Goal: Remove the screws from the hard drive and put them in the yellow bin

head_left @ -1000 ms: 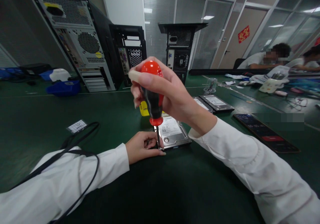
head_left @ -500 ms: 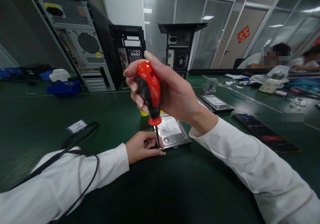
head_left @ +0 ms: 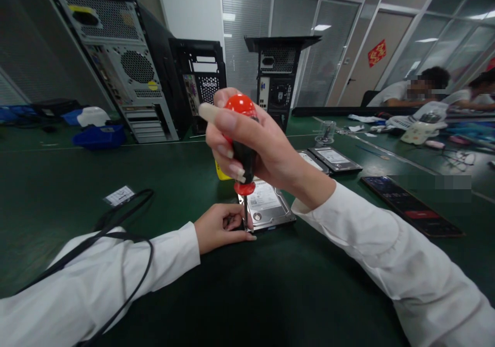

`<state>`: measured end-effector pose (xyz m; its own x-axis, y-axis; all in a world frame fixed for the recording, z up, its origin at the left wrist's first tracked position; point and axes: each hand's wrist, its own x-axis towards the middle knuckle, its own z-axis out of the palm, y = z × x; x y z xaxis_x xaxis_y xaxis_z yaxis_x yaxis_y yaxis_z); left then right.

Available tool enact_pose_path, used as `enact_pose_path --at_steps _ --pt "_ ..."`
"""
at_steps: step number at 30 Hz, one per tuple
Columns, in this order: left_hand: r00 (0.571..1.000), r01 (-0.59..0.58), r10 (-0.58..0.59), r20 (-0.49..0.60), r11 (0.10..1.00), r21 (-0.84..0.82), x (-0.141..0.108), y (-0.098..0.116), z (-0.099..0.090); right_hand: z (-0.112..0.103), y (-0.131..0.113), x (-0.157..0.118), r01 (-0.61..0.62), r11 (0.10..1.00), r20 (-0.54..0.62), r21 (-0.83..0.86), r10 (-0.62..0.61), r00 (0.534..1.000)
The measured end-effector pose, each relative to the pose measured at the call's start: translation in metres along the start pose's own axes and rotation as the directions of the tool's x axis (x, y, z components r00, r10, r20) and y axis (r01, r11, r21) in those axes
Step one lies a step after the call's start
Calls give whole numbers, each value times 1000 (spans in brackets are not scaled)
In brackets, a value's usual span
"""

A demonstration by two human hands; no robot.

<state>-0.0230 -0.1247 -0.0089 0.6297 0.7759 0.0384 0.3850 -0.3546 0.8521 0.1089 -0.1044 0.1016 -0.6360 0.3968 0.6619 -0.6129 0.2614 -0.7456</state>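
A hard drive (head_left: 266, 197) with a white label lies on the green table in front of me. My right hand (head_left: 266, 141) is wrapped round the handle of a red and black screwdriver (head_left: 244, 164), its thumb laid across the upper part. The screwdriver stands almost upright, its shaft pointing down at the drive's near left corner. At that corner my left hand (head_left: 224, 226) is closed, thumb along the front edge and fingers curled beside the shaft. Those fingers hide the exact spot under the tip. Behind the right hand, part of a yellow object (head_left: 221, 170) shows.
More hard drives (head_left: 335, 160) lie beyond my right wrist, with a phone (head_left: 412, 206) at the right. Computer cases (head_left: 143, 68) stand along the back. A black cable (head_left: 145, 244) crosses my left sleeve near a small labelled bag (head_left: 119, 196). Other people (head_left: 402, 92) sit at far right.
My right hand has turned round the screwdriver handle, its thumb now across the front of it. The handle has shifted slightly right and stands more upright. My left hand has stayed put.
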Motion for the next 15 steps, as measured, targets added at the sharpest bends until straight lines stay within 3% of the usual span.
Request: enact_pose_path --at_steps 12,15 --pt "1000 6 -6 4 1000 3 0 0 0 -1 -9 1 -65 998 10 10 64 998" --pt "1000 8 -8 4 1000 -2 0 0 0 1 -11 0 -97 995 -53 6 97 994"
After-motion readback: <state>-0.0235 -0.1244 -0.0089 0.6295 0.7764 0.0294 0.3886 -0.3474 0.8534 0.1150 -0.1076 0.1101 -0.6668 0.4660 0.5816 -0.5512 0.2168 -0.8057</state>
